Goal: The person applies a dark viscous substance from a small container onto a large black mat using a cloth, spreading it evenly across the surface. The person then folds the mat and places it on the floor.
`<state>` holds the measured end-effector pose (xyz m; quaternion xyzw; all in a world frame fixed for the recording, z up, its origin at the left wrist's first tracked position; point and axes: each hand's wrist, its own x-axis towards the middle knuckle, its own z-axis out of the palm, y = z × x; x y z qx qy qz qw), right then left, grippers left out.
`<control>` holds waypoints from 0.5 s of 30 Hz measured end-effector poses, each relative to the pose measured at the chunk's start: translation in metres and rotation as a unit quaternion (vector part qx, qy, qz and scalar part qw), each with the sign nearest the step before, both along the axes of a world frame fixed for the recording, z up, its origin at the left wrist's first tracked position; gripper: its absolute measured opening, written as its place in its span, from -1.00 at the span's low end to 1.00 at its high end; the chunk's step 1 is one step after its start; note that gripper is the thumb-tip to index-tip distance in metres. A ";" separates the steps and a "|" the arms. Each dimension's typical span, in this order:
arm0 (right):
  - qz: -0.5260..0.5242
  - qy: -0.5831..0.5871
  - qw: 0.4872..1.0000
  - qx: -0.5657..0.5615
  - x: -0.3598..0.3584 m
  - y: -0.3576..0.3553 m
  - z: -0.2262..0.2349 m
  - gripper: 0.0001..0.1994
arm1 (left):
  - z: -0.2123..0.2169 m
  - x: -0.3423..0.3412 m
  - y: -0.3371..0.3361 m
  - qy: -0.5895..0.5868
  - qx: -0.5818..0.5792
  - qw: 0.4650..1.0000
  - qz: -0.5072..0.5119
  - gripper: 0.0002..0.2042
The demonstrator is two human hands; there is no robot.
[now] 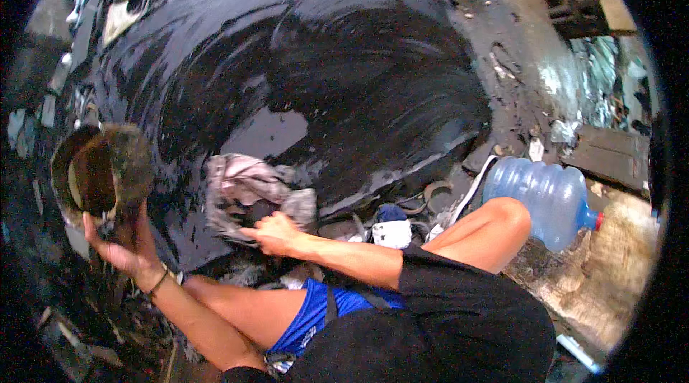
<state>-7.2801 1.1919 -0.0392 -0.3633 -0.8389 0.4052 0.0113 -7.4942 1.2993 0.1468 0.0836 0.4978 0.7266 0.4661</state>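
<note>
My left hand (128, 254) is raised at the left, its thumb and fingers supporting a hollow, dirt-coated round piece (130, 168) with a wide opening; I cannot make out its exact kind. Through the opening its brown inside shows. A dark band circles my left wrist. My right hand (274, 234) is closed at the lower edge of a crumpled, stained grey-pink rag (247, 176). The rag bunches in front of my knees, over the edge of a dark smeared surface. My right fingertips are partly lost against the cloth.
A broad surface smeared with wet black matter (359, 74) spreads ahead, with curved wipe marks. A large blue-tinted water jug (535, 196) lies on its side at the right, near a brown board (610, 157). Scraps and a white-and-blue item (392, 229) lie before my right leg.
</note>
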 end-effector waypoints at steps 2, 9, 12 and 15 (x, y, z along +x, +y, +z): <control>-0.100 -0.047 0.993 -0.028 0.081 0.023 0.019 -0.42 | 0.002 -0.005 -0.002 0.003 0.003 1.000 -0.002 -0.38; -0.703 -0.146 0.673 0.178 0.421 0.149 -0.028 -0.57 | 0.017 0.009 0.003 0.047 0.011 0.995 0.083 -0.40; -0.665 -0.122 0.688 0.265 0.544 0.216 -0.030 -0.61 | 0.018 0.006 -0.002 0.086 -0.033 0.990 0.109 -0.40; -0.589 -0.043 0.772 0.235 0.520 0.289 -0.037 -0.69 | 0.010 -0.014 -0.013 0.169 -0.052 0.971 0.164 -0.40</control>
